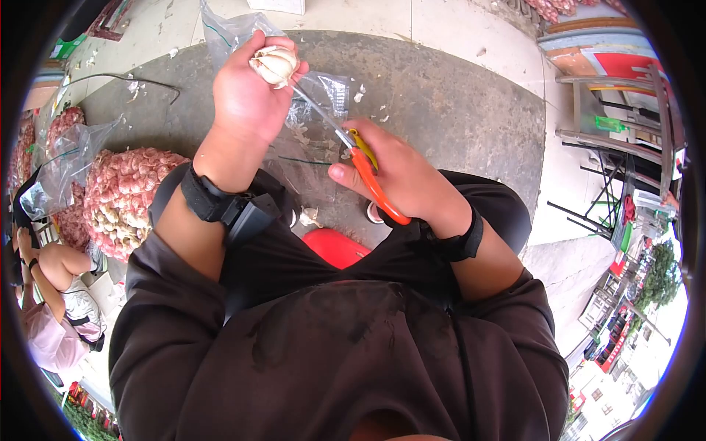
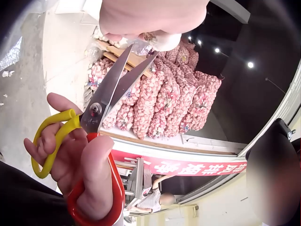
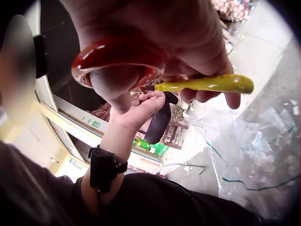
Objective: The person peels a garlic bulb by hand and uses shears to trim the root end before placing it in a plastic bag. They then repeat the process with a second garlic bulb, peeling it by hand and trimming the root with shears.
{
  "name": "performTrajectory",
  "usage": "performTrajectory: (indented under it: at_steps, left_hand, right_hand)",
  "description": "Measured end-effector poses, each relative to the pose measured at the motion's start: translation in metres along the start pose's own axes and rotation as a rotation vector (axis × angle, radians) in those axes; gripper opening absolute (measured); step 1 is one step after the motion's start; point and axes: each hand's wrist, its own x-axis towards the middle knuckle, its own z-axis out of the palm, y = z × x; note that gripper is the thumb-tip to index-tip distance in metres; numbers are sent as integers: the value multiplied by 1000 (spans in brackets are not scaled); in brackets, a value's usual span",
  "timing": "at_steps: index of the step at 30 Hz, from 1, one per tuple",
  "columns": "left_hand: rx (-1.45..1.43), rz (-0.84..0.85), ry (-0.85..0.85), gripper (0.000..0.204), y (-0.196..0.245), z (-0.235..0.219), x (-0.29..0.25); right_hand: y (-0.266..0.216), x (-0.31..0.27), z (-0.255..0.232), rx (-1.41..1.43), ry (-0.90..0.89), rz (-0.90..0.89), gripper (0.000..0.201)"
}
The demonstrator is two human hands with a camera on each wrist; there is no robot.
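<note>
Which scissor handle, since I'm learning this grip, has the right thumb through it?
The red handle; the yellow handle has fingers of the right hand through it instead.

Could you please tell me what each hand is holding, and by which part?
The left hand holds a garlic bulb around its sides; the right hand holds scissors by their handles.

And the left arm (image 1: 193, 224) reaches forward, left hand (image 1: 254, 99) palm-up, fingers (image 1: 255, 42) curled; the right arm (image 1: 491, 266) angles inward, right hand (image 1: 393, 173) gripping nearer the torso (image 1: 331, 353), thumb (image 1: 340, 173) pointing leftward.
</note>
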Motion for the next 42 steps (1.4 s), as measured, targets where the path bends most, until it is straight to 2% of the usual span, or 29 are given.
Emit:
performTrajectory:
  at_steps: [3,9,12,15,18,21,24,31,33,35,38,42]
  left_hand:
    - [108,69,136,32,2,5,-2]
    - [195,80,247,35,2,11,-4]
    - [226,70,211,36,4,9,-4]
    - [356,148,198,37,1,11,-6]
    - [299,58,112,36,3,9,-7]
    - [151,20,154,37,1,9,-4]
    - [133,35,135,38,0,10,-3]
    - [176,18,227,46,0,16,-4]
    - [226,34,305,52,-3,23,-5]
    - [420,79,237,57,-10,27,-10]
    - [668,148,124,62,-32,30,-20]
    - [789,209,59,64,-51,31,-28]
  right_hand:
    - [1,0,0,-44,17,-14,65]
    - [-1,-2,5,-40,84,-121,66]
    - [-3,-1,6,-40,118,-160,71]
    - [-4,-1,6,-55,111,-165,74]
    - [-1,-2,7,-53,102,-149,73]
    - [3,-2,8,-54,99,-133,73]
    - [6,0,8,-53,93,-110,72]
    - [5,3,6,25,129,-108,63]
    - [17,10,19,385,289,-155,61]
    - [20,22,28,761,466,-178,62]
    - [7,28,17,1053,559,-101,55]
    - [12,28,15,1057,444,-40,56]
